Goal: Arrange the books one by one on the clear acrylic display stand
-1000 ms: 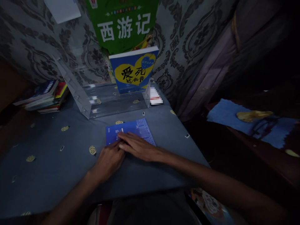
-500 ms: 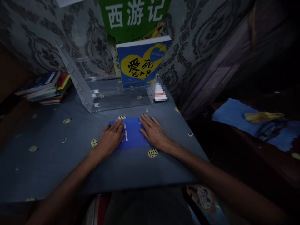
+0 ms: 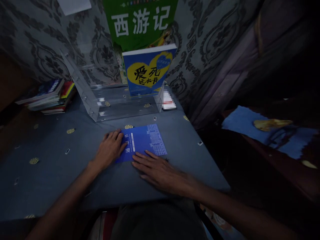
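A table under a dull blue cloth dotted with small yellow discs fills most of the view, pushed against a wall papered in a grey damask pattern. At the back of the table stands a clear acrylic stand, and in its right end a blue book with a yellow heart on the cover stands upright, with a green book bearing large white characters behind it. A stack of books lies flat at the far left of the table.

In front of the stand, near the middle of the cloth, lies a flat blue booklet with white print. The left hand rests palm down on the booklet's left edge, fingers spread and flat, gripping nothing. The right hand lies flat on the cloth just below the booklet, also open, its fingertips touching the near edge. The booklet thus sits ahead of the right hand and just to the right of the left one, pinned under neither palm entirely.
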`<state>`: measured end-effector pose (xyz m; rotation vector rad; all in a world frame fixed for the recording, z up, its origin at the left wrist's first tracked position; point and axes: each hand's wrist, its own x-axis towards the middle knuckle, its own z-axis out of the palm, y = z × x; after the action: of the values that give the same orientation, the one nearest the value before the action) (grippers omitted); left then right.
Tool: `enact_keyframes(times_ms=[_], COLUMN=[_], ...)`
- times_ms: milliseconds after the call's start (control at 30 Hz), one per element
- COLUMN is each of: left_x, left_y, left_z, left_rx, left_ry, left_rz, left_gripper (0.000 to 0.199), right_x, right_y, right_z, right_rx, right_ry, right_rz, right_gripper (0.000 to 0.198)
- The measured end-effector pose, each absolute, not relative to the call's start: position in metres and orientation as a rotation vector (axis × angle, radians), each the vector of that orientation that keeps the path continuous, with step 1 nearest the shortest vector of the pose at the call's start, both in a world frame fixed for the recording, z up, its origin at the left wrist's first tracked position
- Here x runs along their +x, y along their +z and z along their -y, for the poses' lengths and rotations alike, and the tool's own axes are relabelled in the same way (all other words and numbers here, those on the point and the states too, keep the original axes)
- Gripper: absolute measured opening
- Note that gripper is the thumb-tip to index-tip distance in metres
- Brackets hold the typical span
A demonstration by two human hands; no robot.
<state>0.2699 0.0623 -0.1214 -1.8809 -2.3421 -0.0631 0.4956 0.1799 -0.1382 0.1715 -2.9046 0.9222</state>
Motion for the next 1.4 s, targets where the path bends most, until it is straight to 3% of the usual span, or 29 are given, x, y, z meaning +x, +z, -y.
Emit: enact_keyframes(times_ms=[233,367,467,567,767,867,967,1100,1400], left_x=[0.242,0.216,0.21,0.22,0.245,0.244,0.243,0.253,0.263], left_y=[-0.091,-0.089,-0.083,-0.068,-0.039,-0.041,-0.05,-0.067,-0.084], left_z=[-0.103,-0.11,-0.108,-0.107,-0.107,-0.102,-0.094,-0.094,-0.114], left_rx=[-1.967,-2.229,-2.491,-2.577,-2.264,-2.032,-1.908,-1.983,-1.906], left_ry=[0.03,-0.303,-0.679,-0.763,-1.145,-1.6,-1.888,-1.914,-2.004], left_rz=[2.586,2.812,2.779,2.72,2.636,2.686,2.751,2.798,2.648], left_gripper=[0.037,0.03,0.027,0.027,0.029,0.048,0.053,0.044,0.053], right_x=[0.501,0.495,0.478,0.454,0.433,0.444,0.458,0.466,0.462], right_y=[-0.135,-0.13,-0.12,-0.101,-0.079,-0.079,-0.081,-0.088,-0.105], right_z=[-0.185,-0.19,-0.203,-0.219,-0.244,-0.258,-0.272,-0.28,-0.278], right_rx=[0.147,0.033,-0.162,-0.285,-0.332,-0.393,-0.446,-0.515,-0.478], right_ry=[1.045,1.092,1.034,0.926,0.871,0.939,1.072,1.214,1.275], right_rz=[2.824,2.795,2.776,2.784,2.845,2.717,2.517,2.208,2.024], right_gripper=[0.039,0.035,0.048,0.064,0.021,0.011,0.007,0.015,0.021])
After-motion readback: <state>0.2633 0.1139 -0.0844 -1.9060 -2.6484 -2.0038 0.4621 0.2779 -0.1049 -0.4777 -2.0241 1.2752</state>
